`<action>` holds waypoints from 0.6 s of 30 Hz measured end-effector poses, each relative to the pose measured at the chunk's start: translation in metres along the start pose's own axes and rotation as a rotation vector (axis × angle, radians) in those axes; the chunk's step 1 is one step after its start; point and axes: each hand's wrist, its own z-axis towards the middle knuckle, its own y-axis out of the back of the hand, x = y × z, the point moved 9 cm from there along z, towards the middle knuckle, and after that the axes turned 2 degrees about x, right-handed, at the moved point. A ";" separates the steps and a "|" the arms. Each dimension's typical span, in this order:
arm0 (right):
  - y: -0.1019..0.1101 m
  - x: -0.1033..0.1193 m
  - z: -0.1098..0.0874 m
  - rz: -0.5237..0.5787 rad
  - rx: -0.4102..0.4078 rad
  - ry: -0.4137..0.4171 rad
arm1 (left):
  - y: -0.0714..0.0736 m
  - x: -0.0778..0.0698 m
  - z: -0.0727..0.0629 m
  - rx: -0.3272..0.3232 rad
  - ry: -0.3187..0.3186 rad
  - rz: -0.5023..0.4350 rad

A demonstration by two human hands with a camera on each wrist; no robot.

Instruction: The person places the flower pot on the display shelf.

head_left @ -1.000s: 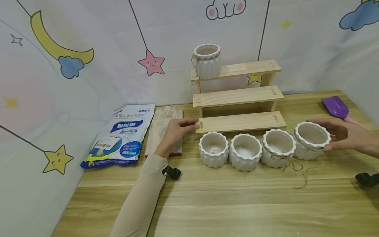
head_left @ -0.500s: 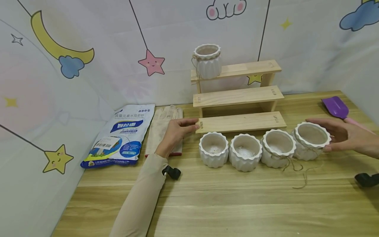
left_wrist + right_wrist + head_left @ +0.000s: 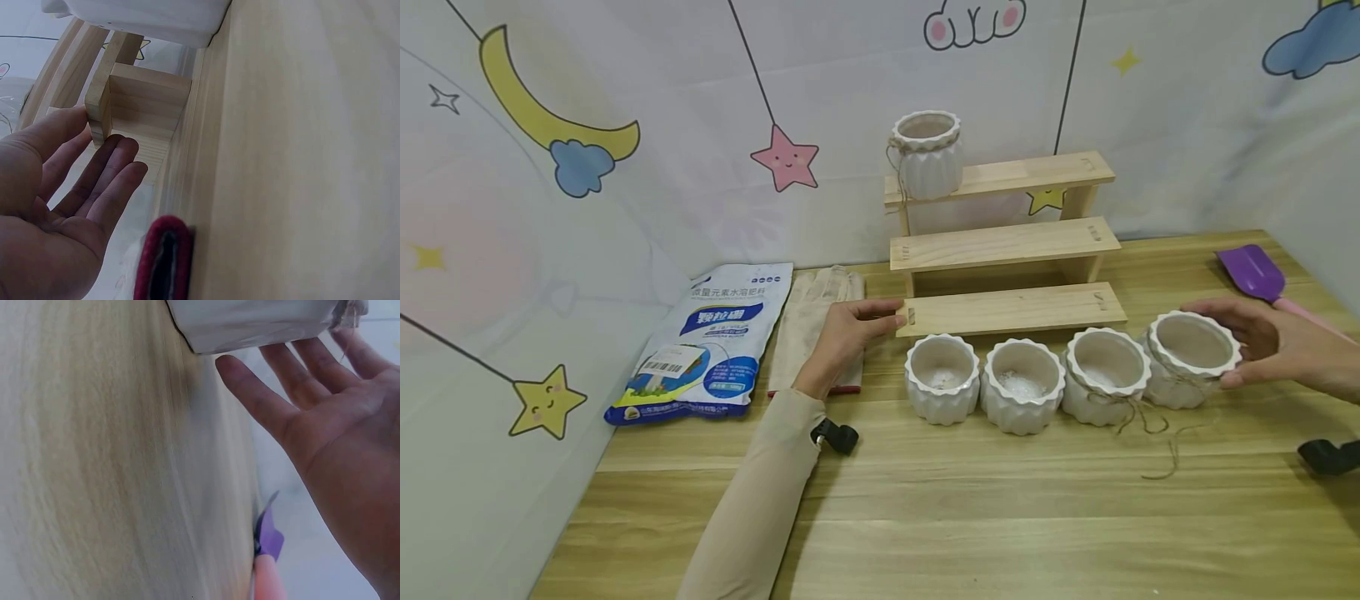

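Observation:
In the head view my left hand (image 3: 848, 342) pinches the left end of the lowest board of a tiered wooden plant stand (image 3: 1011, 310). The left wrist view has the thumb at the corner of that board, the other fingers below it. On the right, my right hand (image 3: 1277, 346) holds the rightmost white flower pot (image 3: 1182, 387) from its side, thumb in front and fingers behind. Its twine hangs loose. Beside it in a row stand a pot with a twine bow (image 3: 1093, 408) and two pots without twine, a middle one (image 3: 1021, 414) and a leftmost one (image 3: 942, 406).
Another twine-tied pot (image 3: 931, 171) stands on the top board's left end. Left of the stand lie folded work gloves (image 3: 808, 333) and a fertilizer bag (image 3: 703, 342). A purple shovel (image 3: 1255, 271) with a pink handle is behind the right hand. A printed cloth backs the table.
The rightmost pot has shifted very slightly to the right with the right hand. The left hand and the stand keep their places.

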 end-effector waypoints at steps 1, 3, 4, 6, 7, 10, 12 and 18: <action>0.000 -0.001 0.000 0.003 0.001 -0.006 | 0.000 0.000 0.000 0.000 0.002 0.000; 0.000 -0.001 0.000 0.003 0.001 0.000 | 0.000 0.000 0.000 -0.001 0.004 0.003; -0.001 -0.001 0.000 0.007 0.001 0.005 | 0.001 0.001 0.000 -0.002 0.007 0.005; 0.000 -0.001 0.000 0.026 -0.002 0.027 | 0.001 0.001 0.000 -0.004 0.009 0.007; -0.001 -0.001 0.000 0.039 -0.001 0.042 | 0.002 0.001 0.000 -0.005 0.011 0.009; -0.001 0.000 0.001 0.065 -0.002 0.082 | 0.002 0.001 0.000 -0.008 0.014 0.016; 0.000 0.001 0.001 0.055 -0.015 0.083 | 0.002 0.001 0.000 -0.009 0.014 0.017; 0.006 0.002 -0.002 -0.055 -0.078 0.051 | 0.001 0.001 0.000 0.000 0.002 -0.015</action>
